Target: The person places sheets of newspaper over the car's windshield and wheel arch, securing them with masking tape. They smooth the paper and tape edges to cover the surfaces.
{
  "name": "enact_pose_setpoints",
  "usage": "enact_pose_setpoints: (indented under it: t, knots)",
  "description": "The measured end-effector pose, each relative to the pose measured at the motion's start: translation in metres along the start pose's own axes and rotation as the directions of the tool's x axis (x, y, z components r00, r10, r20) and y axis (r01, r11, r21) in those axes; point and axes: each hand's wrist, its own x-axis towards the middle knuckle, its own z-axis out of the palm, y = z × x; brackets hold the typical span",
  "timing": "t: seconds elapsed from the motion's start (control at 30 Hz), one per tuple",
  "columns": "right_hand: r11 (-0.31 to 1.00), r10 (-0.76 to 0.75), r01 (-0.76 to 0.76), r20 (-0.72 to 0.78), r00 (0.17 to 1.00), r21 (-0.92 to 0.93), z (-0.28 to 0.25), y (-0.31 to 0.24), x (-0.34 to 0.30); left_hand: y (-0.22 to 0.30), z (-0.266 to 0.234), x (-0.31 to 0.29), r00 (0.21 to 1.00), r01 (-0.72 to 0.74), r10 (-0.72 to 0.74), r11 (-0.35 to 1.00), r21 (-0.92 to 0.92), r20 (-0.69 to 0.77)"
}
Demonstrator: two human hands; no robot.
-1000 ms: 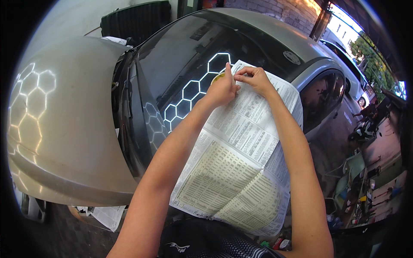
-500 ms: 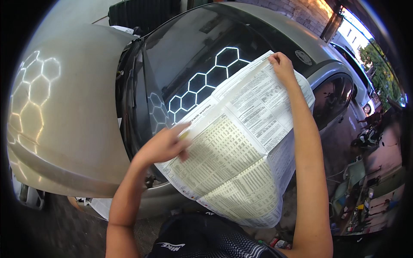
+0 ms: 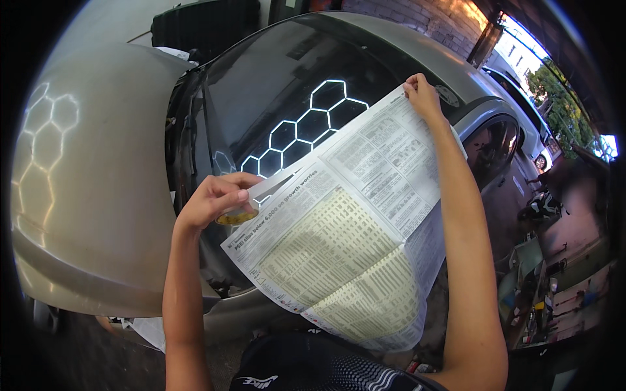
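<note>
A spread newspaper sheet (image 3: 329,244) hangs slantwise across the side of a car, its upper edge over the dark windshield (image 3: 261,91). At the sheet's upper right corner, my right hand (image 3: 424,99) pinches the edge between thumb and fingers. My left hand (image 3: 212,201) is closed round a yellowish tape roll (image 3: 236,217), near the sheet's left end. A pale strip (image 3: 282,174) stretches from my left fingers to the sheet's upper edge, with a narrow gap between strip and paper near the hand. The sheet's lower part sags in front of my body.
The car's dull beige hood (image 3: 111,169) lies to the left and its side window (image 3: 489,146) to the right. Hexagonal lights reflect in the glass. Behind stands a dark ribbed object (image 3: 205,39). Assorted items (image 3: 535,306) crowd the far right.
My left hand has moved left and slightly up, away from the paper, with the tape roll. The sheet's left end now shows uncovered. My right hand keeps hold of the corner.
</note>
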Motion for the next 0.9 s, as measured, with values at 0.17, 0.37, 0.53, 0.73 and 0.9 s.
enact_pose_setpoints:
  t: [0.17,0.37,0.53,0.73,0.9]
  knots:
    - [0.999,0.047,-0.047,-0.021,0.999,0.0,0.005,0.011,0.003,-0.013,-0.004,0.0,0.996,0.074,-0.075,0.997,-0.023,-0.039]
    - [0.99,0.103,-0.099,0.038,0.994,-0.096,0.007,0.006,0.01,-0.013,-0.017,-0.014,0.977,0.212,-0.21,0.976,0.055,-0.03]
    - [0.99,0.079,-0.072,0.059,0.995,-0.118,0.006,0.002,0.016,-0.018,-0.016,-0.001,0.948,0.312,-0.315,0.948,0.066,0.042]
    - [0.994,0.105,-0.103,0.091,0.99,-0.03,0.004,0.004,0.026,-0.023,-0.009,0.014,0.997,-0.027,0.057,0.903,-0.429,0.058]
    - [0.965,-0.021,0.038,0.066,0.998,-0.259,0.005,-0.006,0.031,-0.021,-0.014,0.02,0.999,0.053,-0.045,0.932,-0.359,0.029]
